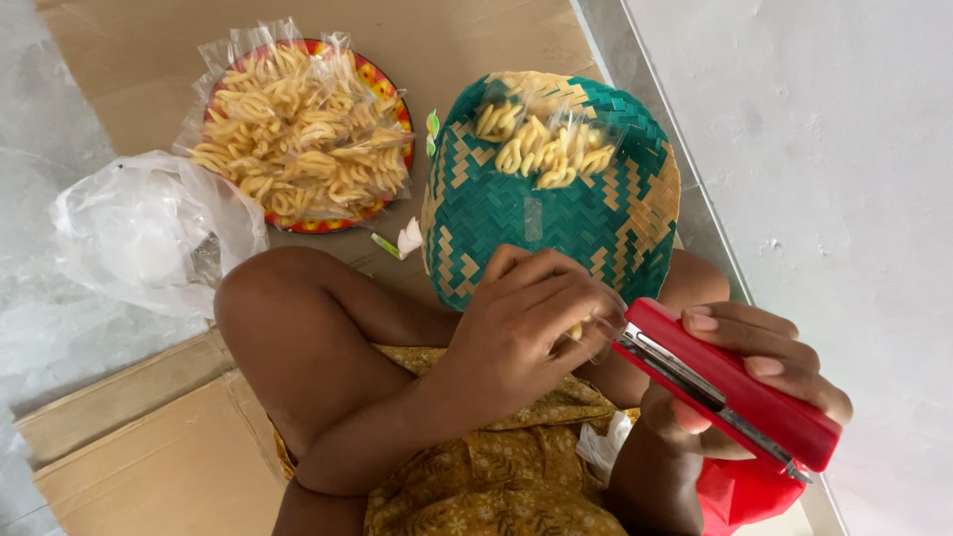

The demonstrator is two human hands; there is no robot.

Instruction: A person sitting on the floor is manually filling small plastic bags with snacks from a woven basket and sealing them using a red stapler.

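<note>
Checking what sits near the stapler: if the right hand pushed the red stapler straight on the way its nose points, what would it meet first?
The right hand points the red stapler up and left, where its nose already meets the left hand pinching a small snack packet. Beyond lies the woven basket, though depth is unclear.

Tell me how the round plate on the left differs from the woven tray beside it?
The round plate is flat with a red and yellow patterned rim; the woven tray is plaited from green and tan strips. The plate is heaped full of bagged yellow snack sticks; the tray holds only a few small packets at its far end. Both sit on cardboard and carry the same curly snacks in clear plastic.
</note>
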